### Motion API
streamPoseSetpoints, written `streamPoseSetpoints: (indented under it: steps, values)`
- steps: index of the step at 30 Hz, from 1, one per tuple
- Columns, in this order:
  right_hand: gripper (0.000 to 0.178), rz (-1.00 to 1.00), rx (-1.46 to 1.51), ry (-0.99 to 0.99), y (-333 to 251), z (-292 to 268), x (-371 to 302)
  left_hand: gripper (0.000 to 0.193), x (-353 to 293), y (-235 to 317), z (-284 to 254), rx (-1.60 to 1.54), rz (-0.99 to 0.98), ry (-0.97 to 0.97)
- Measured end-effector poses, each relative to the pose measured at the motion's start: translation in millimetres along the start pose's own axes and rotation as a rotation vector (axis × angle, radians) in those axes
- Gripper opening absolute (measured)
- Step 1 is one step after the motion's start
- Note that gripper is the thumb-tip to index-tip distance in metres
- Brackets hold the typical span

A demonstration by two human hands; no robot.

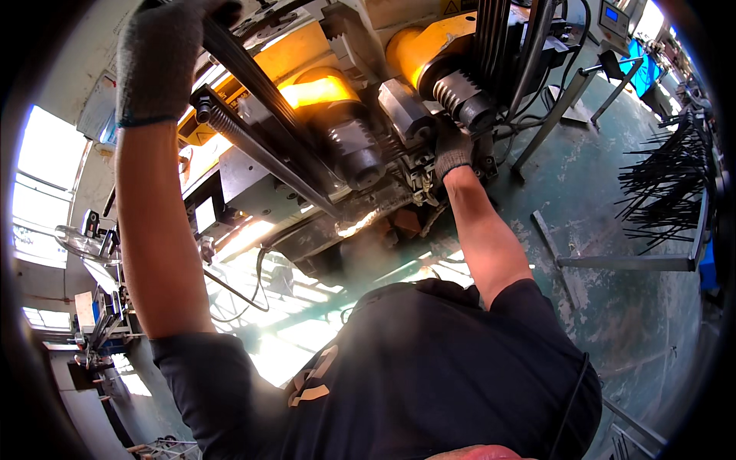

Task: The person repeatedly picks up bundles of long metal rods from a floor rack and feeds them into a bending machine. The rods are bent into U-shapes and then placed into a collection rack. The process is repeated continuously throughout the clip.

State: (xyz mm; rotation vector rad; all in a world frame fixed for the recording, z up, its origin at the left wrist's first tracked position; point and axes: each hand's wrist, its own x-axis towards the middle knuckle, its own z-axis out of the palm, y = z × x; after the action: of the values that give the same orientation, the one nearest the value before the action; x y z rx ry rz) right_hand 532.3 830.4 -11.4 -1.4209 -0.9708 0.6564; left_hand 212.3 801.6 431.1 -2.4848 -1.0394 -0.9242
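My left hand, in a grey knit glove, is raised at the upper left. Its fingers curl over the upper end of a dark ribbed bar and are partly cut off by the picture's edge. A threaded rod slants beside that bar. Farther right, my right hand, in a dark glove with a light cuff, reaches in among small metal fittings on the machine. Its fingers are lost in shadow. Close by are a grey hexagonal metal block and two threaded shaft ends below yellow housings.
At the right a metal rack bears several thin black rods. A metal stand and a control box with a small screen are at the upper right. A cable loops below the machine. Worn green floor lies at the right.
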Motion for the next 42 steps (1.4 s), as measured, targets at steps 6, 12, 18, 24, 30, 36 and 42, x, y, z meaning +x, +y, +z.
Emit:
streamPoseSetpoints:
  steps: [6,12,18,24,30,36,42]
  values:
    - [0.024,0.368,0.448,-0.016,-42,-37,-14,0.031,-1,-20,30,-0.850,-0.428,-0.157]
    - [0.026,0.171,0.471,-0.022,-11,-31,0,0.037,-6,1,23,-0.744,-0.465,-0.138]
    - [0.024,0.275,0.397,-0.011,16,-30,12,0.039,-7,-7,26,-0.731,-0.475,-0.132]
    - [0.024,0.410,0.490,-0.126,-24,-35,-6,0.040,-12,5,19,-0.562,-0.556,-0.125]
    - [0.022,0.238,0.466,-0.119,-12,-31,-6,0.008,9,76,44,-0.358,-0.592,0.130]
    - [0.021,0.074,0.312,-0.153,30,-24,7,0.012,7,40,24,-1.003,-0.449,-0.119]
    - [0.021,0.250,0.358,-0.245,28,-16,10,0.044,-10,15,1,-0.605,-0.593,-0.233]
